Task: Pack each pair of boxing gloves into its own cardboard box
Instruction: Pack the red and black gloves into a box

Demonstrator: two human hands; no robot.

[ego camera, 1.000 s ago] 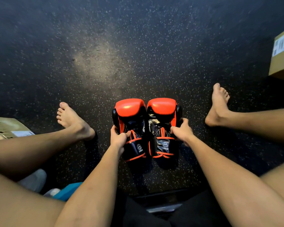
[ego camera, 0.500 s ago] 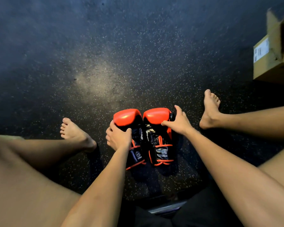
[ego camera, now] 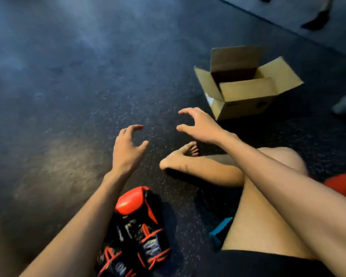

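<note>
I note left hand [ego camera: 128, 148] and right hand [ego camera: 200, 124] empty, fingers wide, loosely curved. Red-and-black padded boxing gloves [ego camera: 136, 226] beside left forearm; open brown cardboard box [ego camera: 248, 105] beyond right hand.

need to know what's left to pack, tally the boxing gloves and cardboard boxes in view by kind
red and black padded boxing gloves: 2, side by side on the floor, one partly hidden by the left forearm
open brown cardboard box: 1, flaps up
total: 3
not counted: red shape at the right edge, too cut off to identify
</note>
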